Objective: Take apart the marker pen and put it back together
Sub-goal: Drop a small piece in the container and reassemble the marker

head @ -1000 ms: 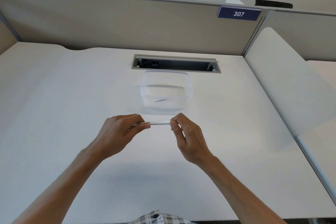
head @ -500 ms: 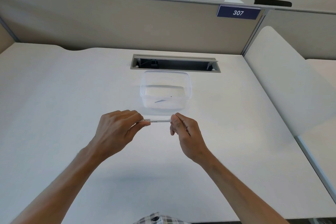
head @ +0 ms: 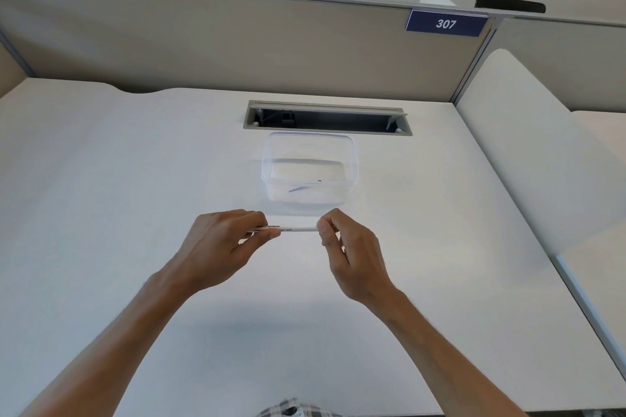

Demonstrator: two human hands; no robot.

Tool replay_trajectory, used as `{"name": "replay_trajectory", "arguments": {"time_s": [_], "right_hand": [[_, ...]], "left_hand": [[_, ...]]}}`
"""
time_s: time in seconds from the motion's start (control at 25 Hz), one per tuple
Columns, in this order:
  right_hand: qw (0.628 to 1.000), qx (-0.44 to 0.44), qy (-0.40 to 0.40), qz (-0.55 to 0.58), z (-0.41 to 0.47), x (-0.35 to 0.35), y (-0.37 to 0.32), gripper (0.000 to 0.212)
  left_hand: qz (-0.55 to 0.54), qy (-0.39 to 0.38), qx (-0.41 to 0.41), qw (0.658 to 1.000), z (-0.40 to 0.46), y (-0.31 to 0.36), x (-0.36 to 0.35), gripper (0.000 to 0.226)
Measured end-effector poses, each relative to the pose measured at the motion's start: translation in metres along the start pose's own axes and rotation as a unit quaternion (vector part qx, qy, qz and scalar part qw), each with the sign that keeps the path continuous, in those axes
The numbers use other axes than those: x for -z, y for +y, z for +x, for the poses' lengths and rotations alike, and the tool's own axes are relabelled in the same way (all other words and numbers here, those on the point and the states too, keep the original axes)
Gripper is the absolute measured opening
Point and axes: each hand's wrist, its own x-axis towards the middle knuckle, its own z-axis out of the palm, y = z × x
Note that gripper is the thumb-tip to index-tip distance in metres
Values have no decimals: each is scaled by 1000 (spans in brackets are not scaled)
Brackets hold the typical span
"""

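Slim white plastic marker pen [head: 298, 229] level above white bench [head: 101, 179], pinched at one end by left hand [head: 220, 247], at other by right hand [head: 352, 257]

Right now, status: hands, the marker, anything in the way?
Left hand and right hand each pinch one end of the marker pen, held level above the desk. Clear container beyond the hands, apart. Nothing between them.

A white worktop [head: 101, 179] is enclosed by beige partition panels [head: 203, 41], with a cable slot [head: 327, 118] set into it. A blue "307" sign [head: 445, 23] is fixed to the partition's top edge.
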Motion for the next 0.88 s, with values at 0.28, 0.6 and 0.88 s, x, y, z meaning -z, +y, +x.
{"name": "replay_trajectory", "arguments": {"time_s": [0.28, 0.6, 0.88], "right_hand": [[998, 66, -2, 9, 2, 6, 2, 24], [982, -53, -39, 175, 10, 9, -1, 37], [953, -119, -53, 273, 17, 13, -11, 39]], "left_hand": [[-51, -19, 23, 998, 1, 0, 0, 42], [65, 38, -50, 996, 12, 6, -2, 45], [155, 113, -118, 974, 15, 5, -6, 41]]}}
